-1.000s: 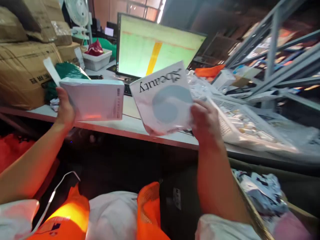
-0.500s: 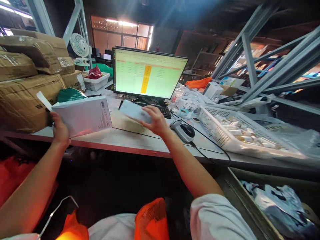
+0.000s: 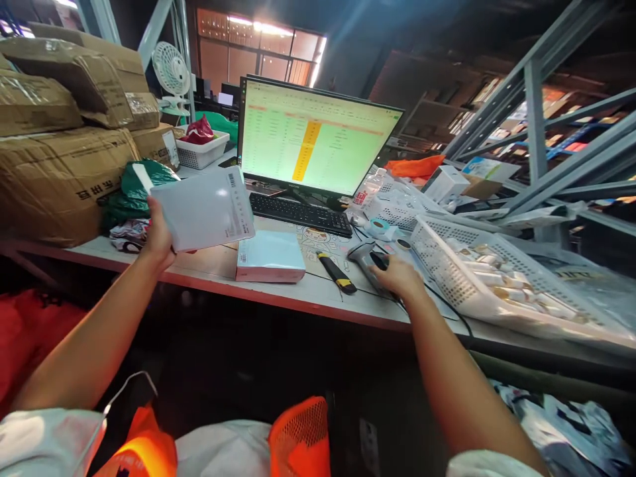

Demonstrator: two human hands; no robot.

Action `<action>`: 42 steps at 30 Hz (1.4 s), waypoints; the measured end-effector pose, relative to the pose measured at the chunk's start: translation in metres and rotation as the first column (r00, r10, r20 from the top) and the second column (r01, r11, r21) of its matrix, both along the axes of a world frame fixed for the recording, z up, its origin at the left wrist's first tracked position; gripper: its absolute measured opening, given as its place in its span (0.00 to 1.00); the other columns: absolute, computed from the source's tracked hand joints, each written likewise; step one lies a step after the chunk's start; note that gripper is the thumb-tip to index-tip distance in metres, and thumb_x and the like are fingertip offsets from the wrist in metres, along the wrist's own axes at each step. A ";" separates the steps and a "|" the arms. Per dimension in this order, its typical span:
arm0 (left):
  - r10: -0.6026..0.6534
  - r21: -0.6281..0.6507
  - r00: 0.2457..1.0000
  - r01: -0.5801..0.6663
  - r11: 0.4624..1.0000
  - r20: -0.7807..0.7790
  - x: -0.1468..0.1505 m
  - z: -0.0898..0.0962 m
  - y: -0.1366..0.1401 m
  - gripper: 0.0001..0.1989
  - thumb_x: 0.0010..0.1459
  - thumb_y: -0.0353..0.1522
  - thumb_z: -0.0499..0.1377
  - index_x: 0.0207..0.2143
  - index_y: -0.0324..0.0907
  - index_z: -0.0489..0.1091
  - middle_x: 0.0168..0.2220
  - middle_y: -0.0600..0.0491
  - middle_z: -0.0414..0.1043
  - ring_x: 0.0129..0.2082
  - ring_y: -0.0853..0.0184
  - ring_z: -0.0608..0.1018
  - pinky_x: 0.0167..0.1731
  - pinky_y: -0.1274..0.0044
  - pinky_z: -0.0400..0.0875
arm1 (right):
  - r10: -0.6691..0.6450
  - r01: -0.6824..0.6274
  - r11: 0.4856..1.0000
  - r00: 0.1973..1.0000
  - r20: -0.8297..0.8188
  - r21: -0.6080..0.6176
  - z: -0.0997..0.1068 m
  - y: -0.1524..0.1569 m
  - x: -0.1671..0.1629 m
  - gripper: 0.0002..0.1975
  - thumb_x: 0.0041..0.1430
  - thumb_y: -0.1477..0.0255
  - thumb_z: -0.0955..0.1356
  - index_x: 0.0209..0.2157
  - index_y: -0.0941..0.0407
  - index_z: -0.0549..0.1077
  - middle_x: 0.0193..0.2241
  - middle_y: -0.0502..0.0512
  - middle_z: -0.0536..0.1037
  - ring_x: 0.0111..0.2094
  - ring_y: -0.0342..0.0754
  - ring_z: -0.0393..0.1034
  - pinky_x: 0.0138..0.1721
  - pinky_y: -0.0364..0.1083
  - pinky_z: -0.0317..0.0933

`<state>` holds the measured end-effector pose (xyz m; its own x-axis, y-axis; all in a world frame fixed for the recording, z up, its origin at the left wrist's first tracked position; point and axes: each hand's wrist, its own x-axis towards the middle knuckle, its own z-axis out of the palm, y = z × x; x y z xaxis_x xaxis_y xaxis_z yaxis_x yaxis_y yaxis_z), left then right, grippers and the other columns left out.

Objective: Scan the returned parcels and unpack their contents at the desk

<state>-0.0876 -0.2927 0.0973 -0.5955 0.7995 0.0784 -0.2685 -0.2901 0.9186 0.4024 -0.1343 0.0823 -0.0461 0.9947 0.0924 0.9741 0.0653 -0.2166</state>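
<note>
My left hand (image 3: pixel 159 228) grips the left edge of a flat white box (image 3: pixel 201 209), held tilted above the desk's front edge. A barcode and small print show along its right side, and a pale strip, perhaps an opened flap, stands up at its left corner. My right hand (image 3: pixel 401 275) is closed on a grey and black barcode scanner (image 3: pixel 364 257) lying on the desk; part of its handle is hidden under the fingers. Between the hands, a smaller pale box (image 3: pixel 271 255) lies flat. Beside it is a black and yellow utility knife (image 3: pixel 336 272).
Behind stand a black keyboard (image 3: pixel 301 213) and a monitor (image 3: pixel 318 142) showing a table. A white basket (image 3: pixel 442 275) of small wrapped items borders the right hand. Rolls of tape (image 3: pixel 380 226) sit near it. Cardboard boxes (image 3: pixel 64 179) and a green bag (image 3: pixel 132 192) crowd the left.
My right hand has let go of the smaller box, which now lies on the desk, and moved right to the scanner. The left hand's box is raised and shifted right in view.
</note>
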 end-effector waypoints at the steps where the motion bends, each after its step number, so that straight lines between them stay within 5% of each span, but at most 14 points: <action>1: -0.006 -0.006 1.000 0.006 1.000 0.017 0.003 0.001 0.004 0.41 0.70 0.57 0.31 0.61 0.43 0.69 0.46 0.47 0.81 0.42 0.60 0.83 0.35 0.71 0.82 | -0.034 0.039 0.996 0.997 0.063 -0.083 -0.004 0.004 0.003 0.37 0.64 0.55 0.68 0.63 0.69 0.68 0.53 0.82 0.75 0.55 0.70 0.72 0.50 0.58 0.65; 4: 0.008 0.003 0.998 -0.009 1.000 0.066 0.012 0.007 0.017 0.40 0.71 0.57 0.33 0.62 0.43 0.69 0.48 0.47 0.80 0.43 0.59 0.83 0.37 0.71 0.82 | -0.167 0.201 0.965 0.967 0.195 -0.170 -0.021 0.010 -0.007 0.36 0.62 0.58 0.70 0.64 0.67 0.67 0.55 0.78 0.75 0.57 0.68 0.71 0.52 0.57 0.66; 10: -0.011 0.036 0.994 0.007 0.999 0.113 0.022 0.014 0.031 0.42 0.70 0.58 0.33 0.64 0.42 0.68 0.53 0.45 0.77 0.47 0.58 0.82 0.40 0.69 0.81 | -0.189 0.219 0.964 0.964 0.188 -0.150 -0.030 0.018 -0.036 0.27 0.63 0.68 0.67 0.59 0.70 0.70 0.56 0.80 0.73 0.58 0.67 0.71 0.54 0.55 0.66; 14: -0.007 0.007 0.991 0.006 1.000 0.136 0.016 0.010 0.032 0.45 0.67 0.61 0.31 0.64 0.45 0.68 0.56 0.43 0.75 0.45 0.56 0.82 0.35 0.66 0.82 | -0.163 0.185 0.968 0.977 0.138 -0.169 0.012 0.017 -0.041 0.22 0.64 0.63 0.66 0.50 0.67 0.75 0.43 0.73 0.79 0.45 0.60 0.77 0.41 0.50 0.70; 17: -0.061 0.033 0.984 0.057 0.998 0.168 0.011 0.005 0.034 0.46 0.63 0.64 0.31 0.65 0.49 0.67 0.56 0.44 0.76 0.47 0.54 0.81 0.33 0.66 0.82 | 0.082 -0.096 0.961 0.995 -0.064 -0.259 0.068 -0.002 -0.056 0.19 0.62 0.57 0.69 0.41 0.60 0.76 0.27 0.58 0.76 0.25 0.47 0.71 0.26 0.45 0.64; 22: -0.170 0.079 0.966 0.158 0.984 0.196 0.009 -0.002 0.038 0.48 0.61 0.65 0.28 0.65 0.51 0.66 0.56 0.43 0.76 0.46 0.54 0.81 0.33 0.67 0.82 | 0.476 -0.550 0.716 0.835 -0.275 -0.431 0.139 -0.050 -0.126 0.25 0.52 0.50 0.75 0.40 0.56 0.78 0.21 0.48 0.67 0.17 0.39 0.55 0.17 0.41 0.49; 24: -0.169 0.066 0.960 0.158 0.985 0.221 0.008 -0.004 0.038 0.49 0.61 0.66 0.29 0.65 0.50 0.67 0.53 0.42 0.77 0.45 0.54 0.81 0.32 0.68 0.82 | 0.568 -0.622 0.650 0.779 -0.265 -0.437 0.143 -0.060 -0.159 0.22 0.51 0.52 0.76 0.38 0.56 0.77 0.21 0.48 0.67 0.18 0.38 0.57 0.17 0.40 0.50; 30: -0.131 0.051 0.961 0.123 0.991 0.244 -0.004 -0.010 0.031 0.46 0.62 0.66 0.32 0.65 0.50 0.64 0.48 0.42 0.80 0.39 0.57 0.82 0.29 0.71 0.81 | 0.684 -0.693 0.576 0.699 -0.208 -0.434 0.121 -0.055 -0.207 0.16 0.52 0.58 0.75 0.35 0.55 0.75 0.24 0.50 0.72 0.22 0.43 0.65 0.19 0.40 0.56; 35: -0.127 0.039 0.959 0.121 0.992 0.255 -0.008 -0.010 0.028 0.47 0.64 0.63 0.30 0.65 0.46 0.65 0.45 0.41 0.80 0.34 0.59 0.83 0.24 0.75 0.78 | 0.689 -0.711 0.603 0.693 -0.214 -0.361 0.116 -0.046 -0.189 0.15 0.55 0.59 0.73 0.36 0.56 0.76 0.23 0.48 0.70 0.22 0.41 0.63 0.20 0.40 0.54; 42: -0.164 0.040 0.981 0.160 0.986 0.107 0.012 0.001 0.029 0.44 0.65 0.62 0.36 0.62 0.42 0.69 0.42 0.42 0.80 0.33 0.59 0.83 0.22 0.77 0.76 | 0.421 -0.504 0.764 0.862 -0.281 -0.403 0.100 -0.033 -0.123 0.24 0.53 0.51 0.73 0.43 0.55 0.76 0.22 0.46 0.63 0.18 0.39 0.53 0.14 0.40 0.44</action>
